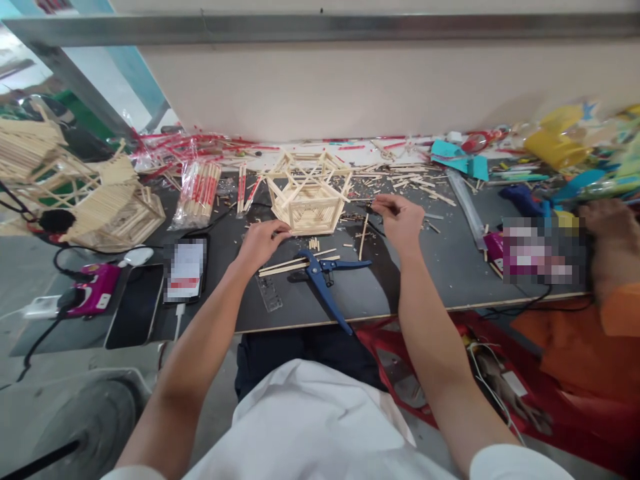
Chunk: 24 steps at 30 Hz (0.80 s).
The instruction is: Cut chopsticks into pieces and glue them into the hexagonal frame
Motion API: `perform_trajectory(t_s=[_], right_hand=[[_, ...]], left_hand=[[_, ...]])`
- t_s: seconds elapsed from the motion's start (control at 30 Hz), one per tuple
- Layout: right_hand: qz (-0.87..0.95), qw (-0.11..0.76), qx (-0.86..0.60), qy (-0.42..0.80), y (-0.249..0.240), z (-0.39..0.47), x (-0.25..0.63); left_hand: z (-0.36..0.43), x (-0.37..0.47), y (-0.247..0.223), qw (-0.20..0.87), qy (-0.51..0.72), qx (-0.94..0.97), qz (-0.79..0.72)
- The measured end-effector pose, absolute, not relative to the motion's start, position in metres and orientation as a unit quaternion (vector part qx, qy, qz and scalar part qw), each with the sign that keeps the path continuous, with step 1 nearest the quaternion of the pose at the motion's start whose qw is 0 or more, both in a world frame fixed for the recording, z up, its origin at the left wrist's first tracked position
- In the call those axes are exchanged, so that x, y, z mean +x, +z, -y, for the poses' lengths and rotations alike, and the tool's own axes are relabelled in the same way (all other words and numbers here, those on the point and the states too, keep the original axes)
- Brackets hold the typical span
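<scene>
A lantern-like frame of thin wooden sticks (313, 193) stands on the dark tabletop in front of me. My left hand (263, 243) is closed, its thumb and fingertips at the frame's lower left corner. To the right of the frame, my right hand (401, 219) is raised a little with thumb and fingers pinched; what is between them is too small to make out. Below the frame lies a blue-handled cutter (324, 287) with a few loose sticks (284, 268) beside it. Several short cut pieces (314, 245) sit just above the cutter.
Bagged chopsticks (197, 193), two phones (135, 303) and a purple power strip (93, 290) lie to the left, near more stick structures (117, 207). Stick scraps (415, 180) litter the back. At right are a glue stick bundle (466, 203) and another person's hand (610, 223).
</scene>
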State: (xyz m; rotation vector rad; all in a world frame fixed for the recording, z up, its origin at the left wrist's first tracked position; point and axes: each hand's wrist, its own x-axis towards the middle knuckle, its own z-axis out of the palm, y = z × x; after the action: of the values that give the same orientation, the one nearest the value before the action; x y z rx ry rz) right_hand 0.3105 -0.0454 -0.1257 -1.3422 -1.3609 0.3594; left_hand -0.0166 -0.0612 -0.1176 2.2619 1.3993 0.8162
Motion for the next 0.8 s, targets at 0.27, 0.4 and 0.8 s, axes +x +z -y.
perform_trajectory(t_s=[0.27, 0.4, 0.8], right_hand=[[0.614, 0.487, -0.587, 0.201, -0.119, 0.053, 0.301], [0.641, 0.427, -0.618, 0.157, -0.119, 0.052, 0.299], [0.663, 0.332, -0.652, 0.158, -0.111, 0.059, 0.306]], left_hand=[[0.067, -0.012, -0.11, 0.159, 0.212, 0.855, -0.446], [0.066, -0.014, -0.111, 0.162, 0.2, 0.839, -0.48], [0.079, -0.018, -0.099, 0.028, 0.106, 0.877, -0.467]])
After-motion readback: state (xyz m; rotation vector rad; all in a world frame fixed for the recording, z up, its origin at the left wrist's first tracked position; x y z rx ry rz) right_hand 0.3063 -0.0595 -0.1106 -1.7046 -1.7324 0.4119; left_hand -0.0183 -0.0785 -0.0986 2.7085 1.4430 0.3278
